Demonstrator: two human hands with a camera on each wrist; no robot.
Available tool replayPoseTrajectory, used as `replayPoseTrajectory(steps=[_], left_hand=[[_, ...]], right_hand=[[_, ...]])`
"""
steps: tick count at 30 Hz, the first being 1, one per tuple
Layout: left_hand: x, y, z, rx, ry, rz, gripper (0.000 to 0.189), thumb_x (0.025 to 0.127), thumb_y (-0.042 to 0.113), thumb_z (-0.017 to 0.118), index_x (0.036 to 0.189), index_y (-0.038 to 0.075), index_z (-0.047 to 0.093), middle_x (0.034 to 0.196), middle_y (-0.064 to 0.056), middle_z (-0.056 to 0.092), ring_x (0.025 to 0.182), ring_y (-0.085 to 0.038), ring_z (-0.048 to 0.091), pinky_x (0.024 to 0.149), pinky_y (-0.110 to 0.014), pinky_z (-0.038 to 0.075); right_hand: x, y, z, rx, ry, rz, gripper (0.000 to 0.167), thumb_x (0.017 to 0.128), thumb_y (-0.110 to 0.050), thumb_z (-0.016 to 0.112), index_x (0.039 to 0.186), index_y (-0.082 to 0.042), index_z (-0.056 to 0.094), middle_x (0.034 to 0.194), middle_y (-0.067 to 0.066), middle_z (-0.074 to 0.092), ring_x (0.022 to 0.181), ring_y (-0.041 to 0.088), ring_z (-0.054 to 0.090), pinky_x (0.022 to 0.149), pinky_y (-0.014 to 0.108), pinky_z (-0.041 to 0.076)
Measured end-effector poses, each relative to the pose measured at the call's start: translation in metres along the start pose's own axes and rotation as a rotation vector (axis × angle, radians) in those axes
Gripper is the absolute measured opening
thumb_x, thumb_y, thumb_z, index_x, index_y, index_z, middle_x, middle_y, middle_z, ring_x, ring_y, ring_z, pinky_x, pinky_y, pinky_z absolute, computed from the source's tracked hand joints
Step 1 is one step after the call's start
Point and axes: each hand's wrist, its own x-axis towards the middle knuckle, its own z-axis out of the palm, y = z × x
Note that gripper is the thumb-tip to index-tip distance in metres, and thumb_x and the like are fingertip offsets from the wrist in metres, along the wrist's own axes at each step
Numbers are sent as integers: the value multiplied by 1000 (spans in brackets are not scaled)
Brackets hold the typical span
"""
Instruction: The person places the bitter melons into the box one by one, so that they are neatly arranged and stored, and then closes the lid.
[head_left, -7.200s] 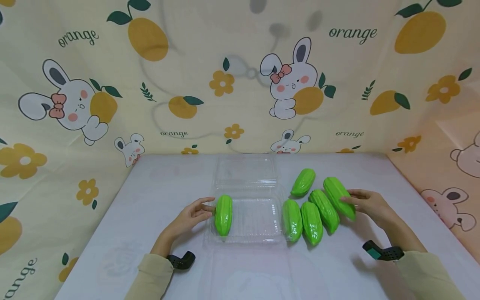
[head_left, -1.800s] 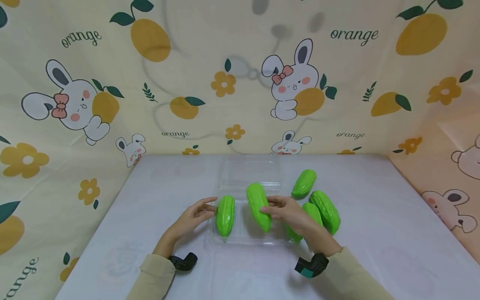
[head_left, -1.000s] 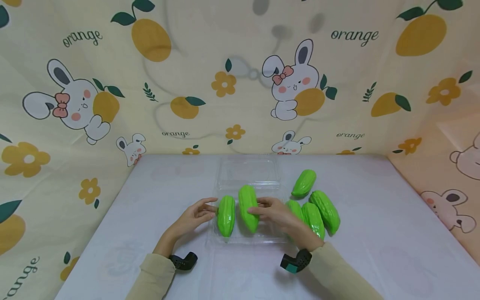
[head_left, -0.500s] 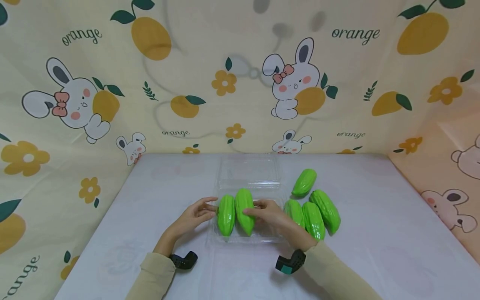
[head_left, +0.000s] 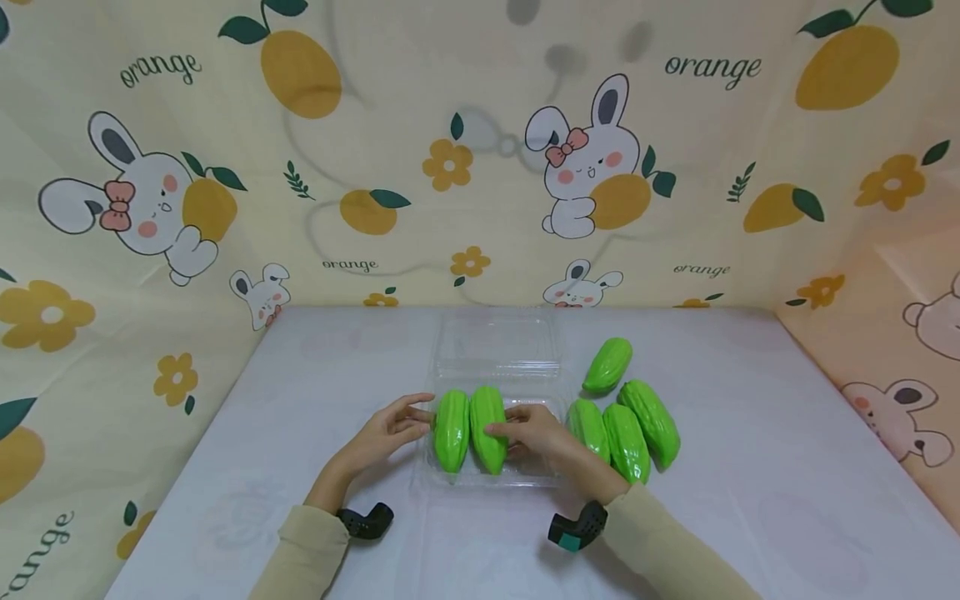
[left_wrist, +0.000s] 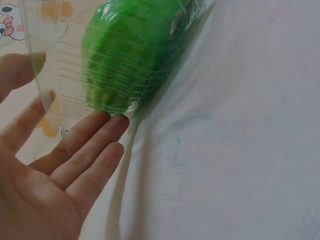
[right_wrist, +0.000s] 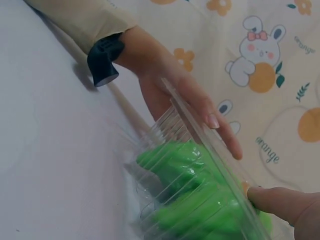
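Observation:
My left hand rests its straight fingers against the left side of the clear plastic clamshell box. In the left wrist view, the fingertips lie along the ribbed outer wall, and the thumb is up by the rim. Inside the box, a glossy green ribbed gourd lies along this side. Just right of it is a second green gourd, which my right hand pinches, thumb on top and fingers at its right side. In the right wrist view, only the right thumb shows beside the gourds.
Several more green gourds lie on the white-covered table right of the box, close to my right forearm. One gourd is set farther back. The transparent lid lies opened behind the box. A printed cloth hangs behind the table.
My right hand has brought a gourd from the right-hand group leftward and lowered it into the box beside the first one. My left hand has stayed at the box's left side.

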Motion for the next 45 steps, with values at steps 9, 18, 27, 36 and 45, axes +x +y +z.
replayPoseTrajectory(steps=[9,18,27,36,45], left_hand=[[0,-1,0,-2,3,4,55,98,26,56,147,12,36,132,-26,54,124,-40,55,103,-46,48],[-1,2,0,-7,3,8,55,98,26,56,147,11,36,132,-27,54,124,-40,55,101,-43,49],[-1,2,1,-16,2,16,56,98,25,56,147,10,36,132,-27,54,123,-40,55,102,-42,48],[0,2,0,-7,4,27,55,98,25,56,147,10,36,131,-27,54,123,-41,55,102,-43,48],[0,0,-1,15,5,18,56,98,24,56,147,8,35,131,-28,54,121,-34,58,99,-31,50]], right_hand=[[-2,-1,0,-22,-35,4,56,85,-18,73,125,15,53,109,23,68,73,13,66,71,35,60],[-3,0,-2,-2,-5,12,51,87,-18,70,124,14,54,109,24,68,73,13,66,73,34,60],[-5,-2,-1,31,22,15,53,86,-13,71,125,16,51,111,26,66,73,12,65,74,34,60],[-4,-2,-3,-1,14,29,36,86,-16,71,108,10,60,93,15,69,72,14,67,72,33,60],[-8,-4,-9,9,3,-16,38,85,-14,71,110,12,58,89,12,68,73,14,66,71,33,60]])
